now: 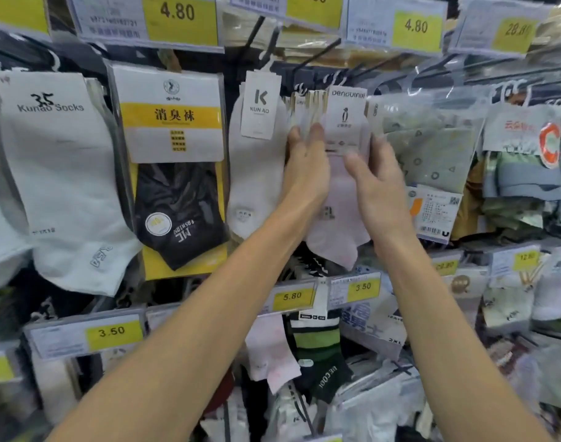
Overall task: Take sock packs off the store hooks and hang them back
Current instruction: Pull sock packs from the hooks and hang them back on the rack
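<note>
A wall of hanging socks fills the frame. At the upper left hangs a white pair with a Kunao Socks card (49, 103), and right of it a black sock in a yellow-backed pack (177, 173). Next comes a white sock under a KUN AO tag (260, 105), close against the left hand (304, 167). Clear bags of patterned socks (432, 148) crowd the right side, just beside the right hand (379, 189). Yellow price tags (178, 14) run along the top, and more (292, 296) sit on the rail below the hands. Black hooks (324, 52) jut out above. Lower down hang a green-striped sock (317, 346) and a pale pink one (273, 355).

The sock pack (346, 122) is in the centre of the frame, hanging at the front of a row of like cards. Its white header card shows a small penguin and the sock below it is pale pink, with a small mark near the middle.

The left hand lies flat, fingers straight and pointing up, on the stack of cards at the pack's left edge. The right hand is blurred: its thumb crosses the front of the pink sock and its fingers rise along the card's right edge, but I cannot tell whether it pinches the pack.
</note>
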